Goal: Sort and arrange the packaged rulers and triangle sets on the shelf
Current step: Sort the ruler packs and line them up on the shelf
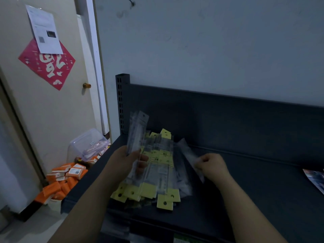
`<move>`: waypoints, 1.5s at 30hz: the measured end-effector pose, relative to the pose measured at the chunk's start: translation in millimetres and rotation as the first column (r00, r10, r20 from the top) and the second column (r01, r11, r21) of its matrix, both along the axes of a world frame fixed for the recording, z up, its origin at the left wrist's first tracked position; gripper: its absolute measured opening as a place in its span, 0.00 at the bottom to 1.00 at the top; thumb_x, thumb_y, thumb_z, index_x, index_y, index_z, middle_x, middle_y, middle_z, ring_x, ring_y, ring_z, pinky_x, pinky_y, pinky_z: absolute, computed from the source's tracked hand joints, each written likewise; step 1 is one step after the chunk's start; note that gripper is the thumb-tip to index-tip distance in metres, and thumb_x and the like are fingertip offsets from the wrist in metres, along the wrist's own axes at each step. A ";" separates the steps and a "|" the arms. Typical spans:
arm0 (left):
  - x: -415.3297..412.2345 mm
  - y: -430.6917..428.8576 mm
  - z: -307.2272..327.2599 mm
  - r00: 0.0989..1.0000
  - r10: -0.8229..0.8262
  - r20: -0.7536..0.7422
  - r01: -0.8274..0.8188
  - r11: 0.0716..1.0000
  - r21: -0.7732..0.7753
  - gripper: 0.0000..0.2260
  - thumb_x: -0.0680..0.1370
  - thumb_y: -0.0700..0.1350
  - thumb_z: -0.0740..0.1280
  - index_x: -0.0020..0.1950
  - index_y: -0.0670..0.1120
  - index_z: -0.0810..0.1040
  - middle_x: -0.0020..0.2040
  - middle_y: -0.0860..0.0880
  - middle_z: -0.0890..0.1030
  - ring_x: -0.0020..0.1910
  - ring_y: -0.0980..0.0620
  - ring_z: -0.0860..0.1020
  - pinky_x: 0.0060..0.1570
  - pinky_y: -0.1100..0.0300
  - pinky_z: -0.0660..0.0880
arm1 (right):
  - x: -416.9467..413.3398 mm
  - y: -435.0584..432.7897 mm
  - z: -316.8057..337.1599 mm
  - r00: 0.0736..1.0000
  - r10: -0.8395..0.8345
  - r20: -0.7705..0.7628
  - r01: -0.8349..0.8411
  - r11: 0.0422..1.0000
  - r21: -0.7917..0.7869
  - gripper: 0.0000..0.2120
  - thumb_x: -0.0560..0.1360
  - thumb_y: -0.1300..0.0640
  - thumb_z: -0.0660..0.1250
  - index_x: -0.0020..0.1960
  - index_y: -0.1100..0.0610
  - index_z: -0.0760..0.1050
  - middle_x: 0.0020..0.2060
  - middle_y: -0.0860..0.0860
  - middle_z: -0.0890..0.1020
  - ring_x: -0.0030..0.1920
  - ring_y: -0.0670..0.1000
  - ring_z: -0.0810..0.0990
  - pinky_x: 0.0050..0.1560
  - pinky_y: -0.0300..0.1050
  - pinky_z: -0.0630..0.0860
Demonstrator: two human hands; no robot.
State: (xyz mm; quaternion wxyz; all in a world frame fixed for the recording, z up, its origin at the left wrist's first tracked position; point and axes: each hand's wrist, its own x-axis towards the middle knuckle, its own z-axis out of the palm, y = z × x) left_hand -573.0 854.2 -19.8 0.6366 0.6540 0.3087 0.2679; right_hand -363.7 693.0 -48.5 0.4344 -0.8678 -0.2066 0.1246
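A loose pile of packaged rulers in clear sleeves with yellow header cards lies on the dark shelf. My left hand is closed around a few clear ruler packs, held upright over the pile's left side. To the right of the pile, my right hand pinches a single clear ruler pack, which slants from upper left to lower right just above the shelf. Its lower end pokes out beside my wrist.
A slotted upright post and a dark back panel bound the shelf. A printed packet lies at its right edge. Left of the shelf, orange boxes and a clear plastic tub sit on the floor by a door.
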 end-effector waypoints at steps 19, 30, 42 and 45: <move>-7.4 -33.6 4.7 0.993 -0.117 0.032 0.120 0.989 -0.085 0.09 0.79 0.44 0.66 0.54 0.40 0.76 0.40 0.44 0.84 0.37 0.44 0.79 0.34 0.53 0.71 | -30.8 -12.5 37.5 0.958 0.218 -0.186 -0.133 0.914 0.383 0.22 0.70 0.53 0.74 0.62 0.54 0.72 0.50 0.53 0.81 0.48 0.51 0.81 0.45 0.42 0.79; -24.3 -44.7 11.4 0.927 -0.365 0.081 0.372 0.879 -0.300 0.15 0.78 0.47 0.62 0.56 0.37 0.78 0.47 0.38 0.84 0.35 0.47 0.81 0.28 0.62 0.75 | -37.3 -0.4 35.7 0.825 0.404 -0.395 -0.097 0.790 0.605 0.28 0.72 0.69 0.70 0.68 0.57 0.65 0.55 0.62 0.77 0.43 0.52 0.80 0.40 0.41 0.81; -20.2 -34.0 11.6 0.991 -0.080 0.109 0.102 0.971 -0.218 0.09 0.80 0.39 0.60 0.58 0.39 0.73 0.45 0.39 0.83 0.34 0.48 0.80 0.32 0.56 0.76 | -24.9 24.8 -1.5 0.980 0.168 0.106 -0.132 0.950 -0.284 0.36 0.70 0.40 0.70 0.71 0.56 0.65 0.68 0.55 0.69 0.66 0.56 0.68 0.63 0.47 0.70; -18.0 -33.3 10.9 0.992 -0.070 0.101 0.090 0.972 -0.215 0.08 0.80 0.39 0.61 0.57 0.39 0.74 0.45 0.38 0.83 0.33 0.47 0.80 0.32 0.56 0.75 | -21.3 26.9 -5.7 0.966 0.196 0.169 -0.101 0.885 -0.454 0.36 0.71 0.32 0.62 0.73 0.47 0.61 0.72 0.54 0.60 0.71 0.58 0.58 0.69 0.52 0.58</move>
